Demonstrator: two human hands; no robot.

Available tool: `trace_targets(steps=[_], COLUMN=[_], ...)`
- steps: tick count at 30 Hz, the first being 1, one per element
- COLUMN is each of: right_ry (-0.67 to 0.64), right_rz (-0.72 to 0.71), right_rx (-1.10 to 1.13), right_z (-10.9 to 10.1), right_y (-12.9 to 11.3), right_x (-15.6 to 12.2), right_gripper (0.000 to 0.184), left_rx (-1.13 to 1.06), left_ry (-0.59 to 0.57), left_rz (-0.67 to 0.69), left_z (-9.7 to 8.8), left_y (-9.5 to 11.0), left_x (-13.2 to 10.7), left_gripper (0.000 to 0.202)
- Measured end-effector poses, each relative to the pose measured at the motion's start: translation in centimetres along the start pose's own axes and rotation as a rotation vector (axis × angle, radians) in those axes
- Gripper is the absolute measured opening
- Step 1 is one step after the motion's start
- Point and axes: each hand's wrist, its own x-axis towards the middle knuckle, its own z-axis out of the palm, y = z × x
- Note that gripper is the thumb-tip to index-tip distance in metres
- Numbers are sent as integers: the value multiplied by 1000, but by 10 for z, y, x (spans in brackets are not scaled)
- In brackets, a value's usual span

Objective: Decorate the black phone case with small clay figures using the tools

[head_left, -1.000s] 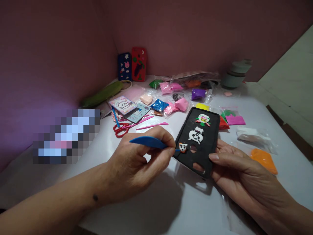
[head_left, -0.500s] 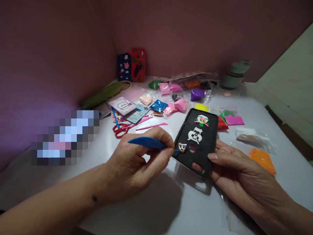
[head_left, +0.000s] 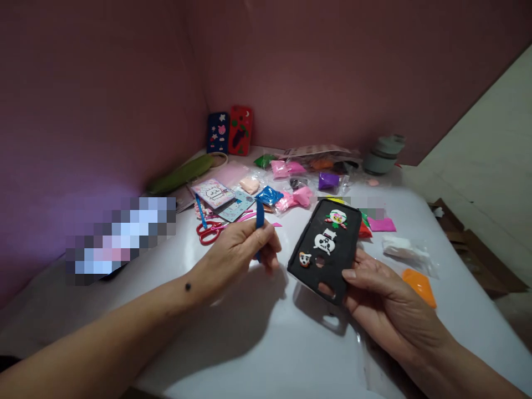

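My right hand (head_left: 384, 299) holds a black phone case (head_left: 326, 249) tilted above the white table (head_left: 266, 338), thumb on its lower right edge. Three small clay figures sit on the case: a pink and green one at the top, a white skull-like one in the middle, a small spotted one at the lower left. My left hand (head_left: 241, 252) is closed on a blue plastic modelling tool (head_left: 260, 221), held nearly upright, a short way left of the case and not touching it.
Red scissors (head_left: 210, 231), a pink tool and printed cards lie behind my left hand. Several bags of coloured clay (head_left: 291, 188) spread across the back; white and orange ones (head_left: 419, 285) lie at the right. Two decorated cases (head_left: 233, 132) lean on the wall by a grey container (head_left: 380, 155).
My left hand pulled the blue tool away from the case's lower left figure and turned it upright. The view shifted back and up; the case stays in my right hand.
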Motion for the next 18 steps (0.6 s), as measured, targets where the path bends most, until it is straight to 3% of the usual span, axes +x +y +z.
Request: trace_targets(steps=[4, 8, 18], right_ry=[-72, -103, -135], right_rz=[29, 91, 141], right_rx=[-6, -54, -90], right_z=[-1, -1, 0], right_y=[-1, 0, -2], right_x=[-1, 0, -1], right_gripper=[44, 43, 50], left_rx=[-294, -493, -639], left_ry=[-95, -264, -369], left_rz=[-183, -269, -335], left_z=[4, 3, 6], left_y=[-13, -17, -18], left_x=[8, 9, 7], left_gripper=[24, 20, 19])
